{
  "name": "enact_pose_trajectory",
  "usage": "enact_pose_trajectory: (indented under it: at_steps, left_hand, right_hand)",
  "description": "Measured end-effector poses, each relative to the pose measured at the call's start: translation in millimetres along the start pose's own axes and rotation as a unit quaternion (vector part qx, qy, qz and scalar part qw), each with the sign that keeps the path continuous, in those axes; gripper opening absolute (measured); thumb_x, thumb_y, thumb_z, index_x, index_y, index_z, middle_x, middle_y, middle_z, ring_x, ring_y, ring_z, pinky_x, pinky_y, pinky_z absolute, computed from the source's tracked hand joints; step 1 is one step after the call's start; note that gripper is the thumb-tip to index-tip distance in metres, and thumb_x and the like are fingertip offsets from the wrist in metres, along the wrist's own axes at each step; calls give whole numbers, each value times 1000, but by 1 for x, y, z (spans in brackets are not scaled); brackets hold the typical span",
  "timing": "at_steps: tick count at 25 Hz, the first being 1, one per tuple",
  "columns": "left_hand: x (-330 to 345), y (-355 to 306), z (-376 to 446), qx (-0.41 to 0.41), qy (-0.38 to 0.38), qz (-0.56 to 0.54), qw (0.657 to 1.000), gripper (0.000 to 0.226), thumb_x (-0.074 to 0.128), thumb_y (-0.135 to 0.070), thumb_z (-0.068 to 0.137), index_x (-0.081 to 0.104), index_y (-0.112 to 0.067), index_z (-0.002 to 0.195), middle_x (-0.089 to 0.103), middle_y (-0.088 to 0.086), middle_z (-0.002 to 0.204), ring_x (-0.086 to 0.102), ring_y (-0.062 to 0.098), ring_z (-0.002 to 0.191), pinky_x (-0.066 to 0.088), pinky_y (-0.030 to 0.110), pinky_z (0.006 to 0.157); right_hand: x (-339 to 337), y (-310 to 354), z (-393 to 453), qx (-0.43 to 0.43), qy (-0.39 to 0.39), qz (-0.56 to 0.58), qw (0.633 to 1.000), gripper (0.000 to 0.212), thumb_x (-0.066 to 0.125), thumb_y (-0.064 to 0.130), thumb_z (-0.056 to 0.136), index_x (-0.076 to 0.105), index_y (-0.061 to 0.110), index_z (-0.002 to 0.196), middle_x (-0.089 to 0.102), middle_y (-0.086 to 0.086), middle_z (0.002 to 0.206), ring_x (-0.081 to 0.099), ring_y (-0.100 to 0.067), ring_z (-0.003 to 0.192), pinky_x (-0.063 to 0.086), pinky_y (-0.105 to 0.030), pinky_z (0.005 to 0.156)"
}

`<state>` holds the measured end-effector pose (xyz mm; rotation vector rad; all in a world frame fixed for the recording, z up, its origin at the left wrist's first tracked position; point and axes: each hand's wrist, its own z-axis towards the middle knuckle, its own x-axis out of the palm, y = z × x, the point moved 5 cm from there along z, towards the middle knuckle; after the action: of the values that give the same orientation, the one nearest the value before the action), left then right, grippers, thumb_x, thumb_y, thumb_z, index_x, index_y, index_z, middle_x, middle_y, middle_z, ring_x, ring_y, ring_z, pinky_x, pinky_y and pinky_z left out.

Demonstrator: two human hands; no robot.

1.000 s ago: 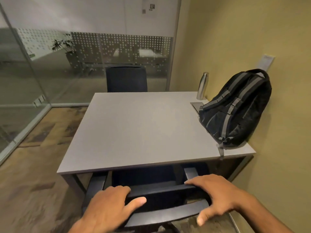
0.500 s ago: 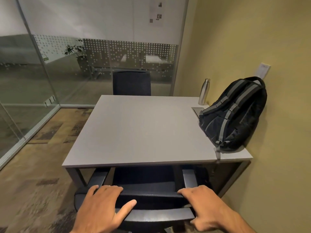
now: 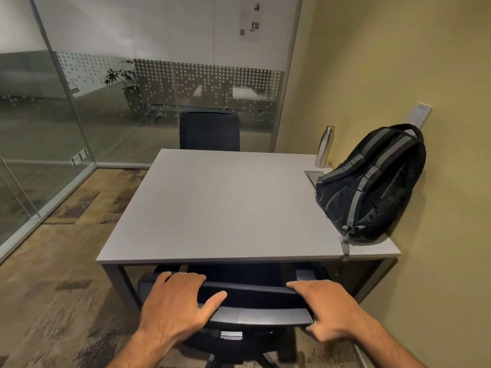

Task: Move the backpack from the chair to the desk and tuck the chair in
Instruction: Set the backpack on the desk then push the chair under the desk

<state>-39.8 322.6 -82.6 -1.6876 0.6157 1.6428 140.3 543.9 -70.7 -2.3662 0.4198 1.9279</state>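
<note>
Backpack [image 3: 372, 181] rests on desk [image 3: 212, 208]; left hand [image 3: 175, 306] and right hand [image 3: 326, 312] grip chair [image 3: 255, 301] backrest, fingers curled over; final step: push fully under.

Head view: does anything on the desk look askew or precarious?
Only slightly: the black backpack with grey straps leans against the yellow wall at the grey desk's right front corner, one strap end dangling over the front edge. The steel bottle stands upright.

Black, grey-striped backpack [image 3: 372, 187]; grey desk [image 3: 212, 208]
</note>
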Motion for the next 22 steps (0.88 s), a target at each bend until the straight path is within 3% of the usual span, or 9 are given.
enact_pose_trajectory:
  at_steps: [3,6,10,13,17,22]
  left_hand:
    - [5,-11,23,-2,4,13,1000,92,12,-87,80,55,-30,138,63,-14,135,53,6,128,26,37,118]
    - [7,-19,45,-3,-5,14,1000,92,11,-89,79,64,-29,125,71,-12,121,61,9,115,33,38,113]
    - [9,-28,69,-2,0,7,1000,88,12,-87,79,67,-29,116,72,-10,111,63,12,106,35,39,111]
    - [8,-34,84,-3,-6,11,1000,87,12,-87,80,68,-28,112,73,-10,106,64,13,103,36,41,110]
    - [11,-44,101,-5,-6,14,1000,81,12,-87,80,66,-28,92,71,-8,92,63,16,91,41,43,104]
    - [18,-56,114,-17,2,14,1000,83,12,-87,80,66,-25,92,70,-6,93,63,19,93,40,44,101]
  right_hand:
    - [-4,-22,12,13,2,10,1000,64,64,42,66,52,34,129,68,11,118,64,-16,109,52,-35,96]
    - [-8,-42,23,27,-3,7,1000,66,66,45,68,51,35,132,68,12,121,64,-15,112,51,-33,96]
    - [-20,-57,34,45,10,25,999,69,69,39,71,51,33,138,66,7,130,60,-16,118,47,-33,104]
    - [-22,-71,43,59,19,32,998,68,71,37,70,50,35,135,66,6,129,60,-16,117,49,-40,105]
    - [-26,-91,55,72,46,6,996,74,71,28,68,49,29,139,65,1,132,60,-21,119,47,-44,107]
    - [-28,-112,66,83,76,-23,993,82,71,19,67,44,19,145,58,-7,139,54,-28,128,42,-45,112]
